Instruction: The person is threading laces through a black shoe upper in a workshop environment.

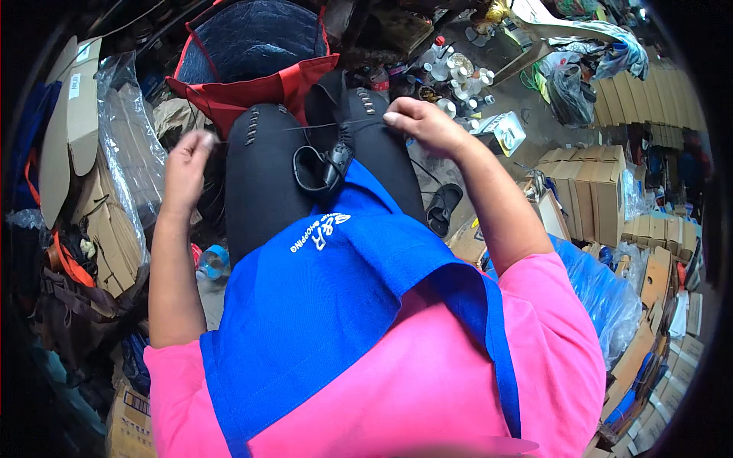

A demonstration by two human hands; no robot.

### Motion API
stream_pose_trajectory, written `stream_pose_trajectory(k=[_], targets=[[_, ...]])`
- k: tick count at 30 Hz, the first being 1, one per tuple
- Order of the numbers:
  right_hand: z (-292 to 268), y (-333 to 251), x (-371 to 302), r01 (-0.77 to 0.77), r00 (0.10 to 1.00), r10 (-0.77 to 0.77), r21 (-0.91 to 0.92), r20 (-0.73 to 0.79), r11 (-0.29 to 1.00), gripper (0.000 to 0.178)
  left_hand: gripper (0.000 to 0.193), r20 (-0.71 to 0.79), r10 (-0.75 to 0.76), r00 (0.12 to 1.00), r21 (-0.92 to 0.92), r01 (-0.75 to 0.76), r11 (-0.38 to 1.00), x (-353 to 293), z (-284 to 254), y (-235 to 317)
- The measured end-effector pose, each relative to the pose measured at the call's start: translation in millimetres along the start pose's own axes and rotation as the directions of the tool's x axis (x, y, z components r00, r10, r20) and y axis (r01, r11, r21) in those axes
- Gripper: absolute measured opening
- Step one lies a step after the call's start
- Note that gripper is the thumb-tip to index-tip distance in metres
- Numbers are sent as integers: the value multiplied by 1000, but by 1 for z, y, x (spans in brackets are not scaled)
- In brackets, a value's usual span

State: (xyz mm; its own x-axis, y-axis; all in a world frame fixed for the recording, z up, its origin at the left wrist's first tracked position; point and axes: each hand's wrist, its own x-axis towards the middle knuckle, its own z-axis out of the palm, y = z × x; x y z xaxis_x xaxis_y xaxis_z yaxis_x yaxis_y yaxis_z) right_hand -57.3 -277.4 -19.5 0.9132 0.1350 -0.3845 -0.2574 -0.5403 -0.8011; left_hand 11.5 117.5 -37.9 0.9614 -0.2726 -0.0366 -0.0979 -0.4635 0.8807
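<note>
Cardboard sheets (80,114) stand at the far left beside clear plastic (126,141). Next comes the left hand (185,164), raised outside the knee with thumb and fingers drawn together; though blurred, it seems to pinch one side of a thin dark thread (309,127). Behind the knees, a red bag (294,88) gapes open, showing its silvery lining. Between the black-clad legs (263,172), above the blue apron (328,282), sits a black strapped piece (336,164) that looks like a sandal, its loop turned upward. The thread runs across just above that loop; whether it passes through the material cannot be told. At the right knee, the right hand (431,130) pinches the thread's other side between thumb and bent fingers. The work looks midway: the thread is out and spread wide, yet no knot or trimmed end shows, so fastening and cutting probably remain; finished stitches cannot be made out against the black. Farther right, another dark sandal (443,208) lies on the floor, then small bottles (462,76) and stacked cardboard boxes (588,183).
</note>
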Motion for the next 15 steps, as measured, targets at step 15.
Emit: stream_pose_trajectory(k=[15], targets=[[-5, -40, 25, 420, 903, -421, -372, 83, 828, 18, 28, 699, 195, 688, 176, -429, 886, 85, 107, 101]])
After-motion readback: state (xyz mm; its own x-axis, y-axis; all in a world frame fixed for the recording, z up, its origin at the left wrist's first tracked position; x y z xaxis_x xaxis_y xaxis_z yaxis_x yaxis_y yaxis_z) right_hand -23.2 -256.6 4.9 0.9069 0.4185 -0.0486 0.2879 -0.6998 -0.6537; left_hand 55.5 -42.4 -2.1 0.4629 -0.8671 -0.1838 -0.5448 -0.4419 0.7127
